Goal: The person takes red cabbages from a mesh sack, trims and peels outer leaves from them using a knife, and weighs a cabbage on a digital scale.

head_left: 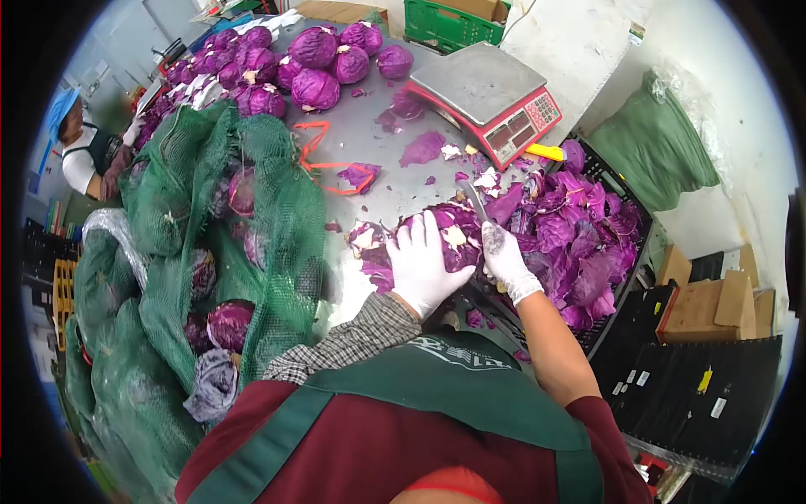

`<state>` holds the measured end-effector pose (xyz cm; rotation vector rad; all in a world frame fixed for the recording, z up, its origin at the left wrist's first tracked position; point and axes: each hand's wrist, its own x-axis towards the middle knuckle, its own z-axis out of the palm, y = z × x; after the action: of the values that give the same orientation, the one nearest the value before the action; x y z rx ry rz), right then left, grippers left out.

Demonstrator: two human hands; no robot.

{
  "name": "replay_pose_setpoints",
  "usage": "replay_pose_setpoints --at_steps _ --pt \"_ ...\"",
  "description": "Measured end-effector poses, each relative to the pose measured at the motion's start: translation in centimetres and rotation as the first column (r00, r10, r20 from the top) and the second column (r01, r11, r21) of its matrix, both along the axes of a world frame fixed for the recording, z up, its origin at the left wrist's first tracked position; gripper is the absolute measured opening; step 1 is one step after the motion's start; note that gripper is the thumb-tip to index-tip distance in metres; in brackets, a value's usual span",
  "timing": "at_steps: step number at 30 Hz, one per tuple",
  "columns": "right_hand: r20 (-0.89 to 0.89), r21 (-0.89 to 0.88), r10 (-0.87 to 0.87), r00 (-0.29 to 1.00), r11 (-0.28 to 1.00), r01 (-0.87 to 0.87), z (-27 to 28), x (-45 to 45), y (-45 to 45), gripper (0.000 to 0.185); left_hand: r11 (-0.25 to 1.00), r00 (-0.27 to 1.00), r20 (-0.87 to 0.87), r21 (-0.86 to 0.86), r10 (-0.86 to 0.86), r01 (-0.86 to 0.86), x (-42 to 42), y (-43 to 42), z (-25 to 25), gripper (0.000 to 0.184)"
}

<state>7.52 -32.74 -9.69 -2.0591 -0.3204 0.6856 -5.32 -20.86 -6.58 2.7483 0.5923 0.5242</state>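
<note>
My left hand (pixel 421 265), in a white glove, grips a red cabbage (pixel 457 231) on the metal table from above, its fingers and thumb spread around it. A knife (pixel 475 200) is in my right hand (pixel 506 256), gloved too and stained dark near the thumb. The blade points up and away, along the right side of the cabbage. Pale cut stem and torn leaves (pixel 367 238) lie by my left hand. Just right of my right hand, a black crate (pixel 634 252) is heaped with loose purple leaves (pixel 579 239).
A red scale (pixel 504 126) with a metal plate stands ahead. Whole red cabbages (pixel 315 88) are piled at the far left of the table (pixel 369 139). Green mesh sacks (pixel 277 218) of cabbages crowd the left side. Orange cord (pixel 312 151) lies nearby. Another person (pixel 88 151) stands at far left.
</note>
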Motion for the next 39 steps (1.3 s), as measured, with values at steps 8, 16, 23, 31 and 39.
replay_pose_setpoints --at_steps 8,16,23,31,39 --pt "0.51 -0.217 0.349 0.786 0.937 -0.274 -0.5 2.0 2.7 0.04 0.988 0.991 0.118 -0.138 -0.056 0.073 -3.7 2.1 -2.3 0.106" --pt "0.565 -0.273 0.319 0.761 0.943 -0.193 -4.0 3.6 0.2 0.035 0.985 0.999 0.041 -0.171 -0.008 0.015 -6.0 -1.0 -0.5 0.101" --pt "0.165 0.46 -0.13 0.978 0.887 0.04 -3.4 -1.6 -0.1 0.03 0.797 0.9 0.419 -0.581 0.118 0.167 -10.0 2.5 -3.5 0.087" --pt "0.218 0.513 -0.189 0.958 0.857 0.052 -0.8 -4.5 0.3 0.021 0.038 0.947 0.124 -0.992 0.296 0.118 -7.4 7.5 -4.6 0.069" --pt "-0.381 0.896 -0.108 0.918 0.203 0.395 -5.6 5.5 -3.2 0.019 -0.496 0.879 0.021 -0.819 0.477 0.289 -11.5 7.1 -2.2 0.068"
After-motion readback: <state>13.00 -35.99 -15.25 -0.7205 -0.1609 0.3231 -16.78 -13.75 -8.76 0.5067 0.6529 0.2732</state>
